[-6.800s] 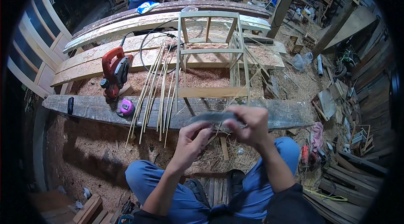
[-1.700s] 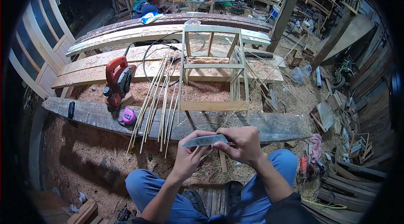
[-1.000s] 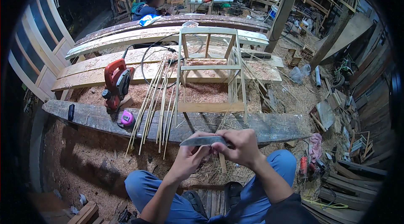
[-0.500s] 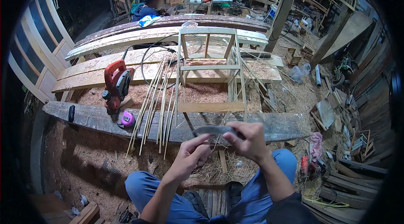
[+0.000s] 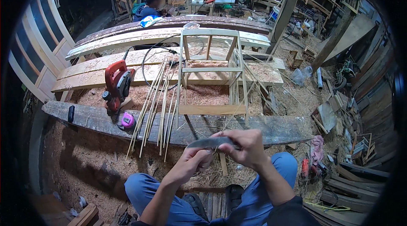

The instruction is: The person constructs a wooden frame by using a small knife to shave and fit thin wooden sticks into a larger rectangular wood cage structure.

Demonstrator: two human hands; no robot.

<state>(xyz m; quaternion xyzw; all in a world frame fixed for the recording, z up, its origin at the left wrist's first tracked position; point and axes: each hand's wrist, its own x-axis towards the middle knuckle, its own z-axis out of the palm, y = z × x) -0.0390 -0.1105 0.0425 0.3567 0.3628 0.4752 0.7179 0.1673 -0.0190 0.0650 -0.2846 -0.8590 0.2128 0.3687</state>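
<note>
My right hand (image 5: 245, 146) is closed around a knife whose dark, curved blade (image 5: 202, 143) points left, above my lap. Just under the blade, my left hand (image 5: 191, 165) has its fingers curled and its thumb close to the steel. What it pinches, if anything, is too small to make out. Beyond both hands a light wooden frame (image 5: 212, 109) stands upright against the weathered plank (image 5: 275, 126). Long thin bamboo-like strips (image 5: 148, 117) lean over that plank to the left of the frame.
A red power planer (image 5: 114, 86) and a pink tape measure (image 5: 127, 120) rest at the left on the planks. Pale boards (image 5: 80, 75) strewn with shavings lie beyond. A person (image 5: 148, 8) sits at the back. Scrap wood and a red tool (image 5: 305, 167) lie to the right.
The knife and my right hand have shifted slightly left and down, and the blade now lies over my left hand. My left index finger, stretched along the blade before, is now curled under it.
</note>
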